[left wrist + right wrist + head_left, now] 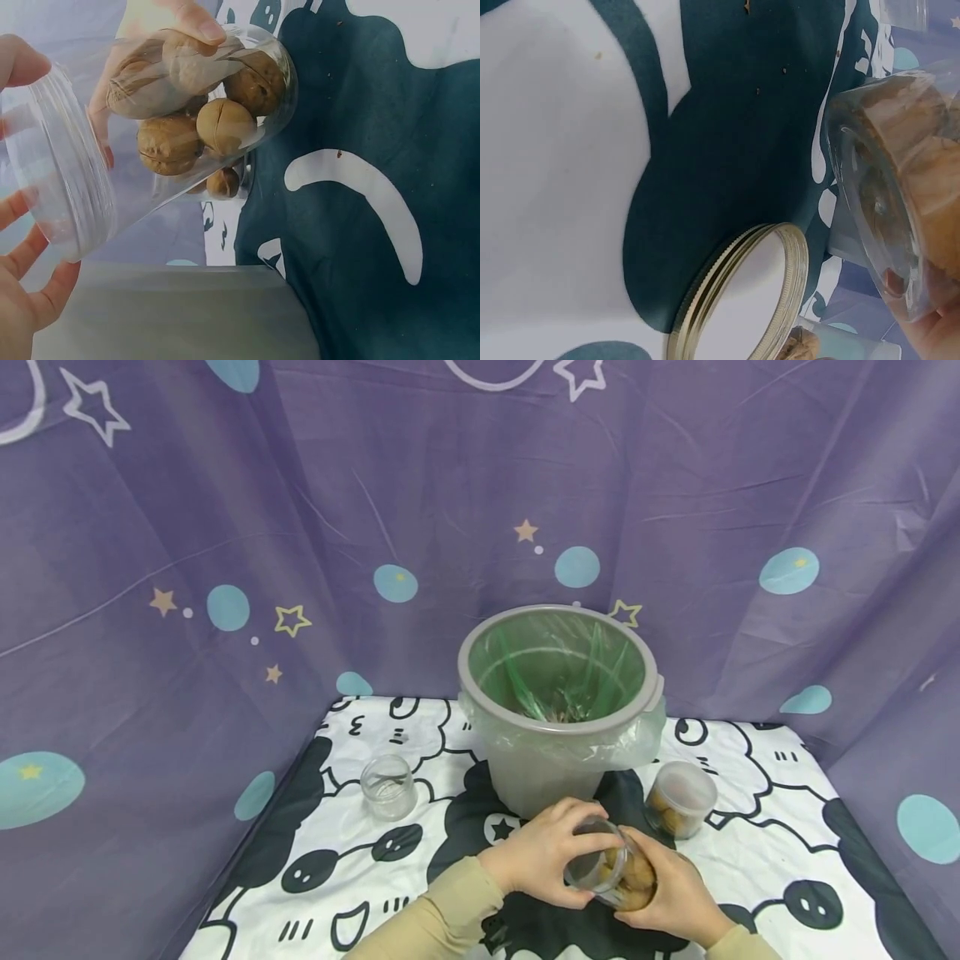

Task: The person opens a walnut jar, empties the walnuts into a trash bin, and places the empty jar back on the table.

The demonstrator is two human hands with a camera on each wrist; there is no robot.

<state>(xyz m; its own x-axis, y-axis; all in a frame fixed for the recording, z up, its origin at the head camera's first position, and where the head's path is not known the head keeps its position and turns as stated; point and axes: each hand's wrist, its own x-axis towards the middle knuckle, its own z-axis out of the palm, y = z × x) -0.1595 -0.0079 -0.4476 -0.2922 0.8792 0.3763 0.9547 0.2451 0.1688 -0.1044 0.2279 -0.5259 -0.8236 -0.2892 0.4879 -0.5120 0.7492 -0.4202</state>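
Both hands hold a clear jar of walnuts, tilted on its side in front of the bin. My left hand grips the ridged clear end, thumb and fingers spread around it. At the other end my right hand wraps the base. Several whole walnuts lie toward that base in the left wrist view. In the right wrist view the jar's base shows at the right edge, and a gold-rimmed lid with a white inside appears at the bottom.
A grey bin with a green-tinted plastic liner stands behind the hands, with debris inside. To its left is a clear jar; to its right, a second jar of walnuts. Small crumbs dot the black and white patterned cloth. Purple curtains enclose the table.
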